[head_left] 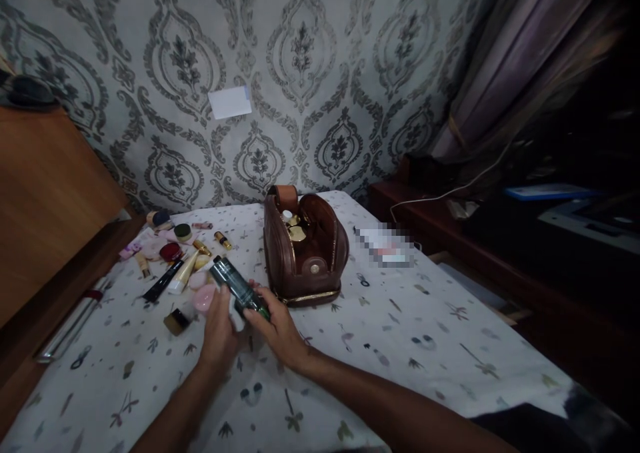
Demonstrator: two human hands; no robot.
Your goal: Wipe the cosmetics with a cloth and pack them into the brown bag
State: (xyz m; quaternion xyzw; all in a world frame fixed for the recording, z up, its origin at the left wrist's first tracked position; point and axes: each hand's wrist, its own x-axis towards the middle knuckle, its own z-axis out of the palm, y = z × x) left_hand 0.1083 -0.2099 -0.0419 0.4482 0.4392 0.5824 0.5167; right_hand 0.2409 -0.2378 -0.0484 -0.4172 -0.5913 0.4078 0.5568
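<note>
A dark green bottle (239, 285) lies tilted across my two hands, low over the bed-like surface. My right hand (280, 330) is closed around its lower end. My left hand (220, 330) is closed on a white cloth (236, 314), pressed against the bottle's side; part of the cloth is hidden by the fingers. Just beyond my hands stands an open brown toiletry bag (305, 253), with gold-capped containers (297, 233) inside. Beside my left hand sit a pink jar (204, 298) and a black-and-gold box-shaped item (176, 321).
Several cosmetics are spread at the left, among them a cream tube (184, 273), a black tube (164, 281) and a red jar (171, 251). A silvery long object (70, 330) lies near the wooden edge. A blurred-out flat item (385, 245) lies right of the bag.
</note>
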